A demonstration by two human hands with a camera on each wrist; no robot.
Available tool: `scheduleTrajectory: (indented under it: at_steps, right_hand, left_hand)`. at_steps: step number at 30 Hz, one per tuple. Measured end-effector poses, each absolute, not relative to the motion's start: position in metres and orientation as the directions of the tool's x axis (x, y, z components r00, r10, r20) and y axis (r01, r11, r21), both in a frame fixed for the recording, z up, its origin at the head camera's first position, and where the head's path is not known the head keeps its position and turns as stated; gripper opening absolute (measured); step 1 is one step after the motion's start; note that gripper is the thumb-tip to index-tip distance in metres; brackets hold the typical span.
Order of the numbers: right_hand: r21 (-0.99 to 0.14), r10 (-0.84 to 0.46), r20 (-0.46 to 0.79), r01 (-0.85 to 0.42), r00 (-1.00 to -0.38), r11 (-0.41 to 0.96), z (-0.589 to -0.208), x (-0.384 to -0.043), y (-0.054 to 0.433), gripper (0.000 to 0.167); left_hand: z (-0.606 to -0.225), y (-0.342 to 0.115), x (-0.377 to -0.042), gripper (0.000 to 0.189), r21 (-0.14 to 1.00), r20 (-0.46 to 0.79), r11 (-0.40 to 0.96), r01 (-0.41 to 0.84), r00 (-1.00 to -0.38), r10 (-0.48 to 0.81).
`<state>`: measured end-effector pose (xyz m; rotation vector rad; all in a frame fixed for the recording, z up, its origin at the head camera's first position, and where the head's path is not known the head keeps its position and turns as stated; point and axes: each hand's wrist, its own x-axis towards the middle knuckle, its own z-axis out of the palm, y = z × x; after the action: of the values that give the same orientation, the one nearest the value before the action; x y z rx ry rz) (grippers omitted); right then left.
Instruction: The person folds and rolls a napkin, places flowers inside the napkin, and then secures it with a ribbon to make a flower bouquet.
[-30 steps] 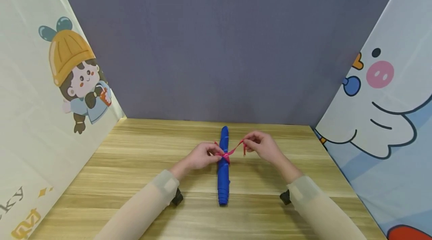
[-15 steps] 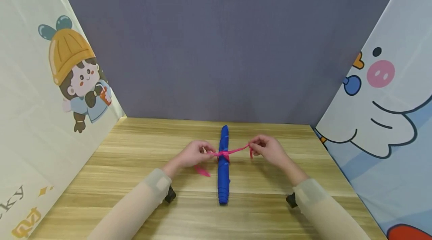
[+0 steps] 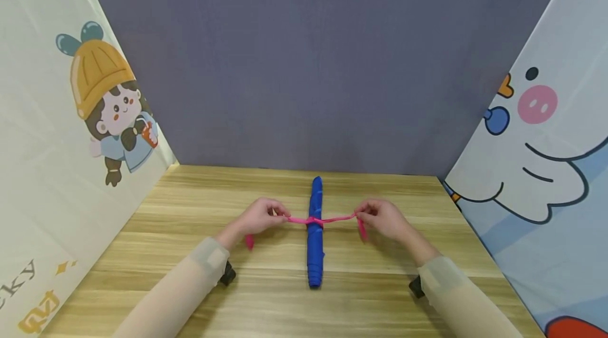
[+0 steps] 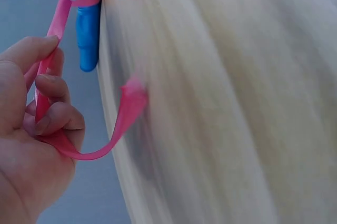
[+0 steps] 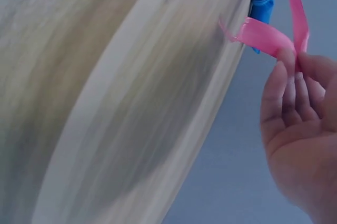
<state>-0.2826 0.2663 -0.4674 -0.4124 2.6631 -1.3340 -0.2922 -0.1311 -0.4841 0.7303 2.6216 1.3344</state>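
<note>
A long blue roll [image 3: 315, 253], apparently of rolled fabric or sheet, lies lengthwise on the table. Around its middle runs a pink ribbon [image 3: 339, 218], crossed or knotted on top. To the left of the roll, my left hand [image 3: 258, 216] pinches one ribbon end between thumb and fingers. In the left wrist view that ribbon [image 4: 58, 19] passes through the curled fingers, and its tail hangs out below the palm. My right hand [image 3: 383, 217] pinches the other end on the right side, its short tail dangling. Both lengths are stretched nearly straight between the hands and the roll.
The wood-grain table [image 3: 199, 296] extends around the roll on every side. Behind it stands a grey-blue panel [image 3: 304, 63]. Printed cloths, a cream one [image 3: 38, 132] on the left and a blue-and-white one [image 3: 570, 179] on the right, flank the table.
Both hands have moved apart, left hand leftward and right hand rightward. The left hand, earlier at the roll, now holds a ribbon end away from it. The ribbon has drawn tight across the roll.
</note>
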Motion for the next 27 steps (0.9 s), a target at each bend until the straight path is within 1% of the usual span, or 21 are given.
scheduleTrajectory:
  at_steps: [6,14,19,27]
  right_hand:
    - [-0.791,-0.323,-0.025,-0.178,-0.946,0.585,-0.474,-0.285,0.272,0.012]
    - [-0.775,-0.303,-0.051,-0.153,-0.952,0.613,-0.479,-0.290,0.277,0.012]
    - [-0.753,-0.293,-0.046,-0.160,-0.955,0.638,-0.484,-0.293,0.280,0.012]
    - [-0.719,-0.282,-0.062,-0.153,-0.958,0.678,-0.488,-0.295,0.283,0.012]
  left_hand:
    - [-0.489,-0.139,-0.294,0.007,0.779,0.103,0.515,0.359,-0.882,0.459]
    - [-0.486,-0.147,-0.291,0.006,0.778,0.072,0.531,0.335,-0.888,0.454]
    - [-0.487,-0.150,-0.290,0.004,0.775,0.038,0.545,0.320,-0.885,0.465]
    - [-0.490,-0.154,-0.289,0.005,0.766,0.020,0.550,0.333,-0.867,0.497]
